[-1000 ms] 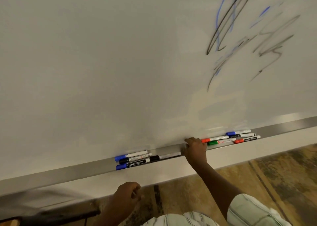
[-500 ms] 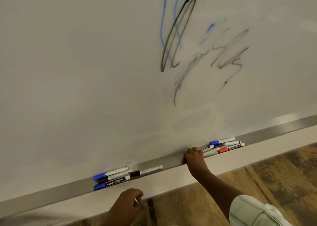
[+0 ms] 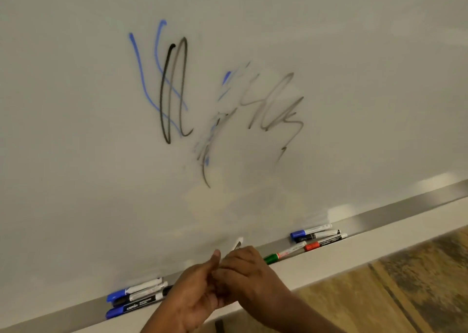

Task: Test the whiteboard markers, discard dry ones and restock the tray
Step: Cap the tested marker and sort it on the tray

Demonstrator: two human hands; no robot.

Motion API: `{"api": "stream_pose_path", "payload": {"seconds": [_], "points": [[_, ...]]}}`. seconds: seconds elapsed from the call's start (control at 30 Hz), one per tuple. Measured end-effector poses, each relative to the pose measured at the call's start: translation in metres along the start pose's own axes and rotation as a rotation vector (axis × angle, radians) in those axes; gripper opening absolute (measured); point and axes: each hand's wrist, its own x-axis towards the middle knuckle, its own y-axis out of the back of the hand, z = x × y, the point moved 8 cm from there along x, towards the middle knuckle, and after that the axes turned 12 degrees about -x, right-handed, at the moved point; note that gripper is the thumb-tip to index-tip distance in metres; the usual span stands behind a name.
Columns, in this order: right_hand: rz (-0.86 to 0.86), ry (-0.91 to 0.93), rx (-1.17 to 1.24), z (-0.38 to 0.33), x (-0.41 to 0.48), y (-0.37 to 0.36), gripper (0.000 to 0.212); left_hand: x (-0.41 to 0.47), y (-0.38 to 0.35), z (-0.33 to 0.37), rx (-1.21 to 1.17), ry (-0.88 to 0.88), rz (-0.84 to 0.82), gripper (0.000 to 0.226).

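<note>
The whiteboard (image 3: pixel 76 105) is filling most of your view, and blue, black and faded grey scribbles (image 3: pixel 174 89) are sitting on it above your hands, low enough to reach from where you are standing. They look like test strokes, and the pale ones are probably hinting at dry tips.

The tray (image 3: pixel 405 206) is running along the board's lower edge. It is carrying two groups well apart: blue and black markers at the left (image 3: pixel 136 297), and a mixed set at the right (image 3: pixel 316 236), with a green one (image 3: pixel 272 258) lying nearest your hands. The gap between the groups is likely keeping two sorts of marker apart, though which is which I cannot tell.

You are holding both hands together in front of the tray, between the groups. Your right hand (image 3: pixel 250 272) is curling its fingers closed round a marker (image 3: pixel 238 243), whose white end is poking up toward the board. Your left hand (image 3: pixel 195 292) is curling in against the marker's hidden lower end, thumb raised, probably gripping the cap. The cap itself is not showing. This two-handed hold is suiting uncapping before the next stroke.
</note>
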Motion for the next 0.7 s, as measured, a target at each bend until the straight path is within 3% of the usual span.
{"api": "stream_pose_path", "payload": {"seconds": [0.1,0.23,0.3,0.4,0.47,0.53,0.7], "points": [[0.082,-0.093,0.110,0.016,-0.007,0.027,0.016,-0.004,-0.027,0.007,0.083,-0.067,-0.054,0.022],[0.223,-0.752,0.594,0.076,-0.032,0.073,0.046,-0.016,-0.056,0.028,0.440,-0.328,-0.017,0.016],[0.099,-0.971,0.889,0.090,-0.040,0.068,0.053,-0.030,-0.087,0.026,0.802,-0.424,-0.144,0.013],[-0.176,-0.918,1.113,0.079,-0.031,0.075,0.040,-0.053,-0.130,0.009,1.361,-0.538,-0.404,0.015],[-0.212,-0.820,1.045,0.077,-0.023,0.090,0.026,-0.062,-0.140,0.006,1.460,-0.546,-0.443,0.019],[-0.244,-0.742,1.009,0.078,-0.017,0.101,0.018,-0.062,-0.135,0.012,1.521,-0.563,-0.313,0.024],[-0.412,-0.505,1.109,0.066,0.006,0.131,0.022,-0.069,-0.125,0.033,1.744,-0.607,0.015,0.065]]}}
